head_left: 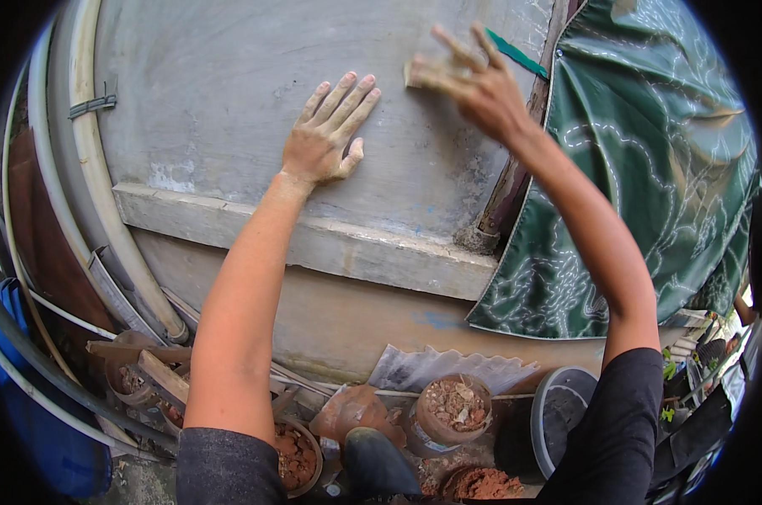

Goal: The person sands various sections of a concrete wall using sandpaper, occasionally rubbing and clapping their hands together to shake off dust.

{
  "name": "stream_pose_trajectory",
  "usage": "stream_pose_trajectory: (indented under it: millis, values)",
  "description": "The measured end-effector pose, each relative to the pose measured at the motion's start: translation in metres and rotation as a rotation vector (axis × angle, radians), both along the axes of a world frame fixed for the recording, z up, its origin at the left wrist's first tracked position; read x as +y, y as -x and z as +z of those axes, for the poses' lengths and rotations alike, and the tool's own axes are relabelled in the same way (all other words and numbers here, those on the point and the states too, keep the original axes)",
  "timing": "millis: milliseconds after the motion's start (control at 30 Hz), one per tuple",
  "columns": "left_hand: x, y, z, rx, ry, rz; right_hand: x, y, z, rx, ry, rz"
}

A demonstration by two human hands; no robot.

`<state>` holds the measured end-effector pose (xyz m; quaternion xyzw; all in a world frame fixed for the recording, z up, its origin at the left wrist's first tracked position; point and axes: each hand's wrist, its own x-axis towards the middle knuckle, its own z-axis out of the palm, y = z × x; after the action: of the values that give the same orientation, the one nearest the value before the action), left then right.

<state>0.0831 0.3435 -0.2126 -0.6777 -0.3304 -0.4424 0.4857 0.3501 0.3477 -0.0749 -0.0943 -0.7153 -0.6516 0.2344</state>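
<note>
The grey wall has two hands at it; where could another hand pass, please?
Bare patches show on the grey wall between the pale pipe and the left hand, and between the right hand and the ledge. Below, pots and a bucket crowd its foot.

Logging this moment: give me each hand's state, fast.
Left hand: open, against the wall.
Right hand: blurred, at a pale block; grip can't be told.

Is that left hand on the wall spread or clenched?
Spread: the left hand rests against the grey wall, fingers straight and slightly apart.
</note>
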Motion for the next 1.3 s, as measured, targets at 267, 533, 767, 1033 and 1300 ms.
stream_pose_trajectory:
  millis: [267, 533, 767, 1033, 1300]
  values:
    - [0.011, 0.001, -0.011, -0.155, -0.057, -0.051, 0.013, 0.003, -0.021, -0.079, 0.06, 0.062]
    - [0.016, 0.001, -0.011, -0.173, -0.078, -0.086, -0.021, 0.013, 0.003, 0.202, 0.181, 0.035]
    - [0.015, -0.001, -0.011, -0.191, -0.078, -0.119, -0.029, 0.015, 0.045, 0.422, 0.53, 0.113]
    - [0.015, 0.005, -0.01, -0.19, -0.095, -0.127, -0.011, 0.01, 0.039, 0.023, -0.036, -0.227]
    - [0.012, 0.004, -0.009, -0.188, -0.075, -0.104, 0.002, 0.029, 0.014, -0.246, -0.001, 0.019]
